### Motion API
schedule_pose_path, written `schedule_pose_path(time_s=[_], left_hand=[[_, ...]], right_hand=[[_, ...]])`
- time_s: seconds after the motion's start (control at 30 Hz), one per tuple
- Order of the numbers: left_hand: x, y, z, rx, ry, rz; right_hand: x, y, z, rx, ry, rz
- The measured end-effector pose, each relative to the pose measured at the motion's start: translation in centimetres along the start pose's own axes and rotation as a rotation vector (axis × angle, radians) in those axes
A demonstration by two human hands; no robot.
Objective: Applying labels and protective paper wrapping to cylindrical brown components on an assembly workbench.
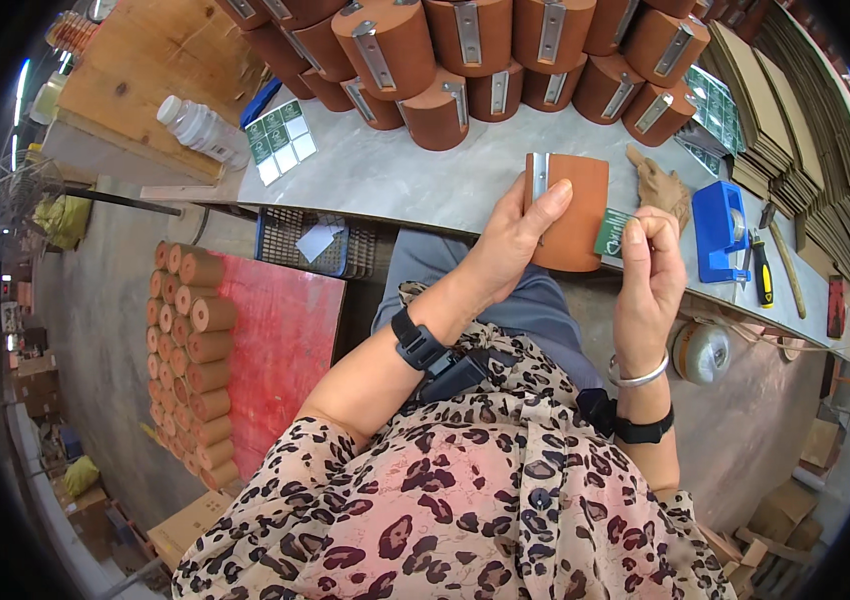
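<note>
Brown cylinder [577, 228] sits clasped in the left hand [507, 245], right hand [649, 268] pinching a green label [610, 235] at the cylinder's edge.

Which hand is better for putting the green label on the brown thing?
Probably the right hand: it pinches the green label at the right edge of the brown cylinder. The left hand is busy holding that cylinder.

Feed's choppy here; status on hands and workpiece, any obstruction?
Left hand grips brown cylinder. Right hand pinches green label beside it. Blue tape dispenser rightward, not blocking.
</note>
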State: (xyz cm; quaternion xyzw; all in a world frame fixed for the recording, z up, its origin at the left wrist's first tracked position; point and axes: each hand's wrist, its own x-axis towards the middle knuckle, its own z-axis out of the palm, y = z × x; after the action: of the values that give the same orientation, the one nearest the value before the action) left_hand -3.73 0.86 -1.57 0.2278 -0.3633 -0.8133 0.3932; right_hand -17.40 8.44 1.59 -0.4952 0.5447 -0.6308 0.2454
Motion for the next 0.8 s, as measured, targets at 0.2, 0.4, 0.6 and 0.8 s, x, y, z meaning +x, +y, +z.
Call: schedule_pose_path(time_s=[0.2, 0.4, 0.6, 0.8], left_hand=[[-0.6, -0.5, -0.2, 0.027, 0.001, 0.025], [-0.6, -0.2, 0.0, 0.033, 0.003, 0.057], [-0.6, -0.1, 0.0, 0.026, 0.030, 0.065], [-1.0, -0.2, 0.0, 0.020, 0.052, 0.056]], right_hand=[[0.2, 0.3, 1.8, -0.114, -0.027, -0.055], [0.3, 0.0, 2.0, -0.151, -0.004, -0.024], [0.4, 0.4, 2.2, -0.155, 0.000, 0.003], [0.2, 0.3, 2.3, -0.186, -0.002, 0.025]])
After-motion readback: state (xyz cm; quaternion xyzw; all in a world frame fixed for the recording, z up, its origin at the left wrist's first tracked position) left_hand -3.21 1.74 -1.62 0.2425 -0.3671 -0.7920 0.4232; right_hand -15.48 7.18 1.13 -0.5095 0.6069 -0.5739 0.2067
